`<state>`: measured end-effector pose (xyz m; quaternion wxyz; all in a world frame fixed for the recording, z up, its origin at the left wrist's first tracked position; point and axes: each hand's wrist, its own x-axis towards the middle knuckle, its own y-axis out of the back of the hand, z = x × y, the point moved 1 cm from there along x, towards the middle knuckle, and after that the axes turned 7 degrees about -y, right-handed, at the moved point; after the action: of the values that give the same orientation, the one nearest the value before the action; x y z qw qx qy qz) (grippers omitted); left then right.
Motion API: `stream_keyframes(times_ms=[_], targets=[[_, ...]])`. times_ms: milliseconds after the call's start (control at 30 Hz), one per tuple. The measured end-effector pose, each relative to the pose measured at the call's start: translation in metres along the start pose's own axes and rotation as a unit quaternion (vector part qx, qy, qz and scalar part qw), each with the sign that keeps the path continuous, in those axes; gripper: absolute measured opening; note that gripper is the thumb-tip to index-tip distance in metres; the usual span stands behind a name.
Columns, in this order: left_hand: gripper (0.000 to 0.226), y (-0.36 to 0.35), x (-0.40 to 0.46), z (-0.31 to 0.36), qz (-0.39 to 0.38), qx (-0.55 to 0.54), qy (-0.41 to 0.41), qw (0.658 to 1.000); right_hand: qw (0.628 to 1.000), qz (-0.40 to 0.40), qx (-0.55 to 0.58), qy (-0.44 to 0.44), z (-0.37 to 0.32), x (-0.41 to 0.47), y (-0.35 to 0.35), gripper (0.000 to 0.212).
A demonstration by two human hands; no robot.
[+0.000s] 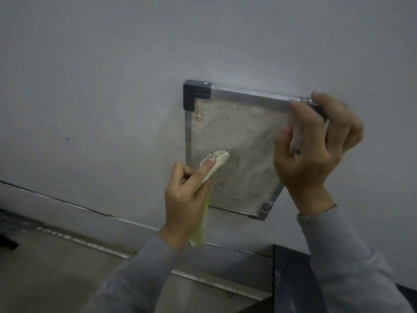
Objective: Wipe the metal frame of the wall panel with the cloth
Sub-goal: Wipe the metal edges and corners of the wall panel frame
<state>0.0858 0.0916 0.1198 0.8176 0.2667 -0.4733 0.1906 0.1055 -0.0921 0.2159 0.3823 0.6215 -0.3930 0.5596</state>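
Wall panel [234, 154] hangs tilted on wall, long axis near vertical. Left hand [187, 199] pinches cloth [216, 161], tip pointing up-right on panel's lower left by the frame [188, 136]. Right hand [316, 143] grips panel's top-right corner.

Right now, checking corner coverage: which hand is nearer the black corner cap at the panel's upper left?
Left. The left hand presses the cloth below the black corner cap; the right hand grips the opposite upper corner.
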Motion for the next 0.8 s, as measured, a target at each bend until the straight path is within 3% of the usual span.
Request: stream_keyframes(times_ms=[267,433,633,700,800], targets=[[0.045,-0.018,0.003,-0.009,-0.092,0.139,-0.092,0.982,0.999,-0.004,-0.03,0.009,0.018,0.003,-0.014,0.026],[0.042,-0.024,-0.002,-0.022,-0.117,0.172,-0.155,0.966,1.0,0.009,-0.012,-0.004,0.019,0.002,-0.016,0.025],[0.042,-0.015,-0.04,-0.036,-0.207,0.185,-0.186,0.943,1.0,-0.001,0.017,-0.012,0.018,0.005,-0.01,0.021],[0.04,-0.007,-0.043,-0.033,-0.196,0.162,-0.173,0.952,1.0,-0.006,0.008,-0.002,0.02,0.006,-0.006,0.021],[0.047,0.002,-0.023,-0.025,-0.116,0.139,-0.166,0.969,0.999,-0.015,-0.007,0.031,0.027,0.009,-0.004,0.022]])
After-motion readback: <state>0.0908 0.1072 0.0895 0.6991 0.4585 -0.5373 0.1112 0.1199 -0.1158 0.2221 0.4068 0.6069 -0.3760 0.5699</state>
